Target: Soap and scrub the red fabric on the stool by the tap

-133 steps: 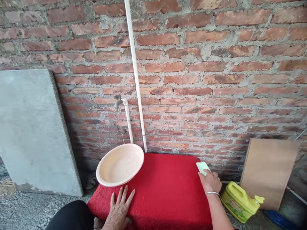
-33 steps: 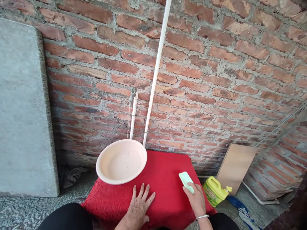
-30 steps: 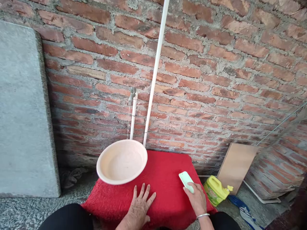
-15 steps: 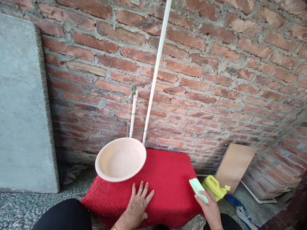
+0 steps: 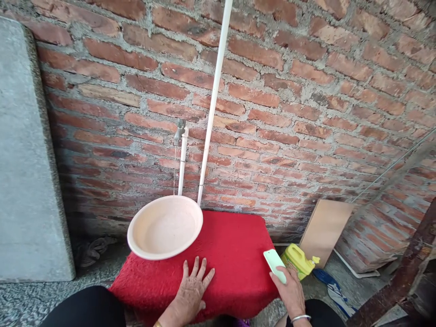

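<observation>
The left hand (image 5: 190, 290) lies flat on the red tabletop (image 5: 235, 254), fingers spread wide and pointing to 12 o'clock. The right hand (image 5: 291, 290) holds the near end of a pale green block (image 5: 273, 263), which points to 11 o'clock over the tabletop's right edge. A bowl (image 5: 165, 227) sits at 11 o'clock from the left hand. A yellow jug (image 5: 301, 262) stands at 1 o'clock from the right hand, its writing too small to read.

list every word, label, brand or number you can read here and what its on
No text can be read.
Yellow jug: printed label, too small and blurred to read, partly covered by the right hand.
Pale green object: no lettering seen.
Basin: no lettering seen.
</observation>
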A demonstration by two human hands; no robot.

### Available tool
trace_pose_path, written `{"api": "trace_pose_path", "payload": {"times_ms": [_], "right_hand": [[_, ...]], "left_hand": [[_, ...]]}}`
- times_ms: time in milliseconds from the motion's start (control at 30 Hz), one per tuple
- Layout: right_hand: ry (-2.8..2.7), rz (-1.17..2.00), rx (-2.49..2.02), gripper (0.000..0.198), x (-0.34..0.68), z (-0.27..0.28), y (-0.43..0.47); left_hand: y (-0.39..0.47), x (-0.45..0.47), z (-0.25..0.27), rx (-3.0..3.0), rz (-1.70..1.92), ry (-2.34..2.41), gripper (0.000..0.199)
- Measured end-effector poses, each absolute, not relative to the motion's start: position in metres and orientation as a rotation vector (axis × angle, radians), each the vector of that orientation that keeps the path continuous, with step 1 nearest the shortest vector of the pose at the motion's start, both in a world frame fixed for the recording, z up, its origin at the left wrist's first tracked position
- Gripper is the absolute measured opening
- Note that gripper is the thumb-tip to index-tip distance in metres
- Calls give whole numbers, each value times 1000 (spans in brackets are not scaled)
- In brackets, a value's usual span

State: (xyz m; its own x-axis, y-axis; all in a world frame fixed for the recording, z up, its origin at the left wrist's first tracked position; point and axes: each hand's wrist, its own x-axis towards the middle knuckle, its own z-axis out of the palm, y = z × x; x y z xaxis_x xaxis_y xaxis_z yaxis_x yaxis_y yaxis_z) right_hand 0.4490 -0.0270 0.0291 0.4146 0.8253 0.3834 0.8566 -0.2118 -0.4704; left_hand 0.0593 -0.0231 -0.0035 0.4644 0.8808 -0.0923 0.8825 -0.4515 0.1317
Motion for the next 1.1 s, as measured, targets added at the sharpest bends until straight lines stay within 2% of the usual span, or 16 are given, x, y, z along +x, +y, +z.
{"api": "trace_pose_path", "payload": {"times_ms": [200,467,667,800,967,1100], "right_hand": [[-1178,-74,-2190,57,455,36,-30],[-1320,105,-2058,47,444,41,-21],[-1113,-40,-2142,46,450,50,-20],[-1274,20,-2039,49,432,58,-6],[-1496,133,-1906,43,405,53,15],[-1353,89,-2025,45,419,47,20]], "left_hand": [[-26,58,2,2532,26,1503,99],[-23,59,-7,2544,20,1533,101],[-18,65,-26,2546,-14,1603,103],[-17,66,-31,2550,-11,1609,104],[-20,64,-28,2545,14,1629,103],[-22,63,-25,2532,-22,1632,101]]}}
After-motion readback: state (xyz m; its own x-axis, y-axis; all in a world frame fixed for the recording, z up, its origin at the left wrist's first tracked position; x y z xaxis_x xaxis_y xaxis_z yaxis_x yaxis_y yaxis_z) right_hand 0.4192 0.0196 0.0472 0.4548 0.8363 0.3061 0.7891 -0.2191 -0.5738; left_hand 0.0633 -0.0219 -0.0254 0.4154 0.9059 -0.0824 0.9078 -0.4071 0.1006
